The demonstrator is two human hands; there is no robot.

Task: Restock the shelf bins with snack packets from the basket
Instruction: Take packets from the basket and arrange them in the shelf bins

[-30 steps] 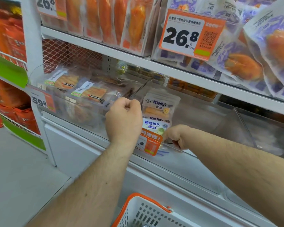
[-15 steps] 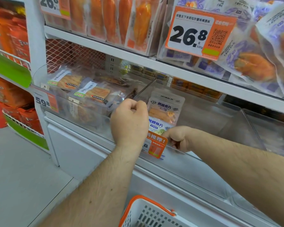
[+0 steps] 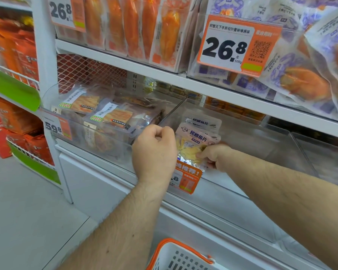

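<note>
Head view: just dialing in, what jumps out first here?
The two hands at centre: the right hand pinches a fish snack packet standing in the clear bin, and the left hand is fisted at the bin's front edge. Above, the big orange 26.8 price tag hangs from the upper shelf. The orange-rimmed basket sits at the bottom edge.

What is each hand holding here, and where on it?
Right hand pinches the front snack packet at its lower edge. Left hand is fisted; any hold cannot be told.
</note>
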